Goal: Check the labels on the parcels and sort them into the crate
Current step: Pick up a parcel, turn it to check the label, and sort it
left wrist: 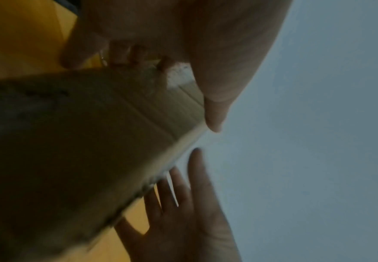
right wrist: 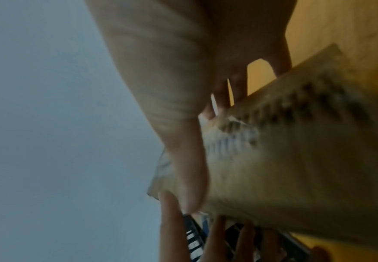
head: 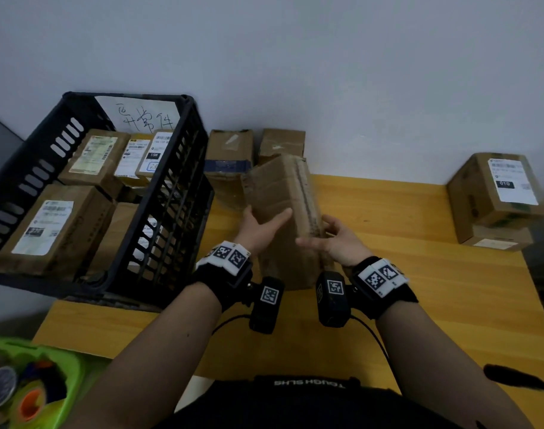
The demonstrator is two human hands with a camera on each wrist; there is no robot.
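— Where the yellow table [head: 419, 274] meets the wall, what's biggest?
— The black crate [head: 159, 212] at its left, labelled parcels [head: 57, 221] packed inside.
— And on the right?
— Two stacked boxes [head: 493, 196], well apart from the crate.
— The one being checked?
— A plain cardboard parcel [head: 283, 193], tilted, raised between both hands. The left hand [head: 258, 230] clasps its left side, thumb across the face; the right hand [head: 338, 239] grips its right edge.

Ten parcels [head: 283, 193] – one crate [head: 159, 187]
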